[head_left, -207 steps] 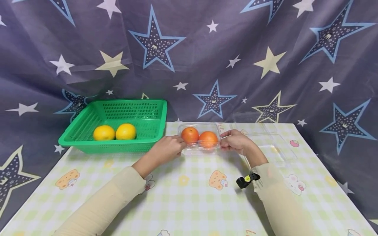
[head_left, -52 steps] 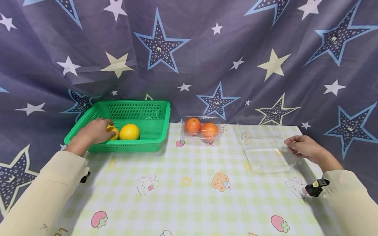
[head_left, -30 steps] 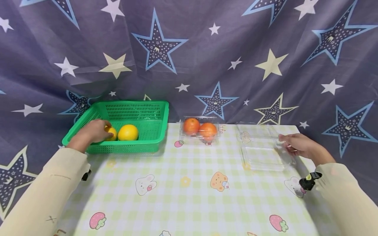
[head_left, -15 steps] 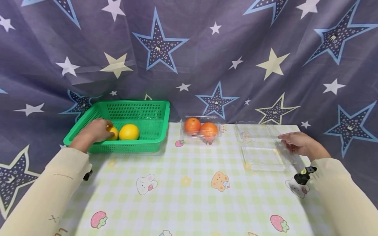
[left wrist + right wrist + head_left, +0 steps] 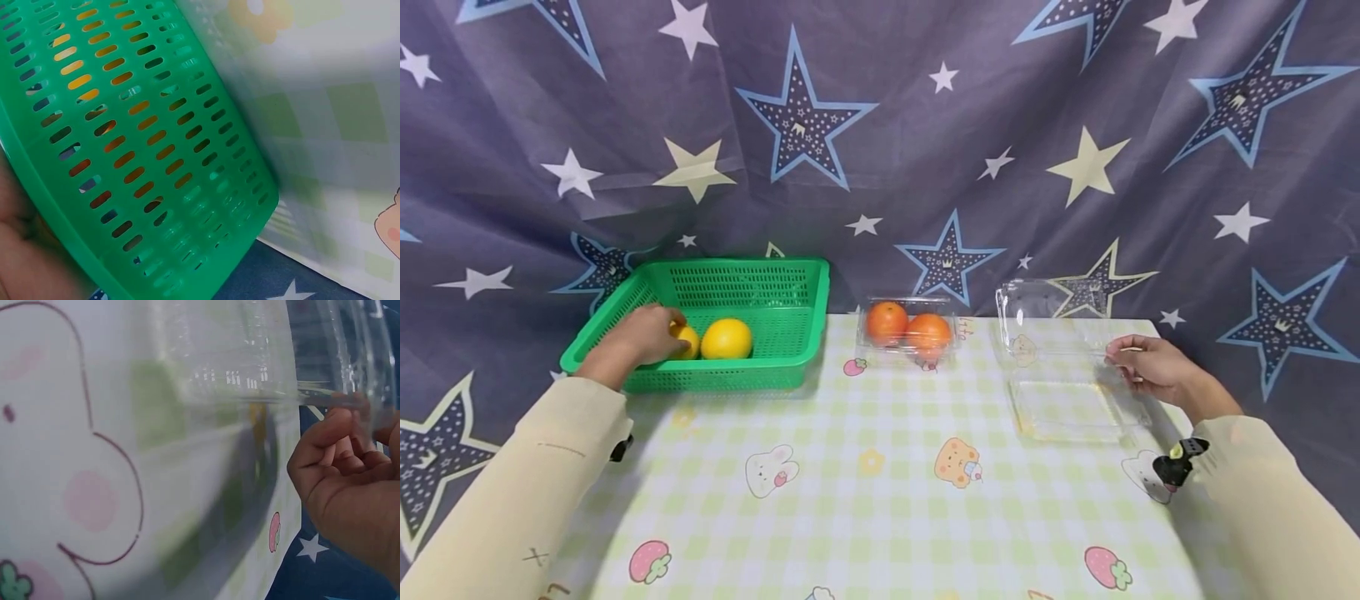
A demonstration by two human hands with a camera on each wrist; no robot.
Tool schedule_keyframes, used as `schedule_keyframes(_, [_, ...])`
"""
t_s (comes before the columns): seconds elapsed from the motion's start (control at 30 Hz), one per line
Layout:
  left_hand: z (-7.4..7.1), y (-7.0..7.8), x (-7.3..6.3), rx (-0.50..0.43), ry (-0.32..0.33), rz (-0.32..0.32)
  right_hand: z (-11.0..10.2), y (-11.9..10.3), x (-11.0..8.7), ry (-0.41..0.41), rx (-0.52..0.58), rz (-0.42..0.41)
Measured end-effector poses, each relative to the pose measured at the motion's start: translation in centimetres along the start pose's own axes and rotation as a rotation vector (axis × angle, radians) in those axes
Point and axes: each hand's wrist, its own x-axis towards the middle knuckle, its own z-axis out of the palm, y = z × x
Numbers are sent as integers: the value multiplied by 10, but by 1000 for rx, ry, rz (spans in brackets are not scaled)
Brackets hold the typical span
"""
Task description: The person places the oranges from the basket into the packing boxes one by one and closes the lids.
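Note:
In the head view, my left hand (image 5: 643, 336) reaches over the near left rim of the green basket (image 5: 767, 372), fingers curled over a yellow citrus fruit (image 5: 686, 342) and partly hiding it. A second yellow citrus fruit (image 5: 727, 339) lies just right of it. In the left wrist view the basket wall hides the fingers. On the right, my right hand (image 5: 1157, 373) pinches the side edge of a clear plastic clamshell box (image 5: 1063, 408), near its hinge. The box's lid (image 5: 1045, 312) stands raised at the back. The right wrist view shows thumb and fingertips at the clear edge.
Between basket and clear box, a clear clamshell (image 5: 916, 354) with two oranges (image 5: 887, 322) stands near the back edge of the table, its lid seemingly down. A checked cloth (image 5: 865, 517) covers the table. A star-patterned curtain (image 5: 880, 150) hangs right behind.
Both hands have left the clamshell with the oranges: the left went to the basket, the right to the other box. Over the last half second, that box's lid has tilted up.

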Motion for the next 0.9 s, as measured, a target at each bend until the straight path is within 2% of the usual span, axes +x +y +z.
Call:
schedule_keyframes(0.37, [-1, 0, 0, -27, -13, -17, 19, 4, -3, 15, 16, -89])
schedule_keyframes(0.6, [-1, 1, -1, -27, -10, -18, 45, 4, -6, 21, 11, -102])
schedule_keyframes(0.77, [0, 1, -1, -23, -15, -16, 64, 3, -9, 7, 80, -112])
schedule_keyframes(0.9, [0, 1, 0, -23, -13, -15, 77, 2, -9, 13, 89, -130])
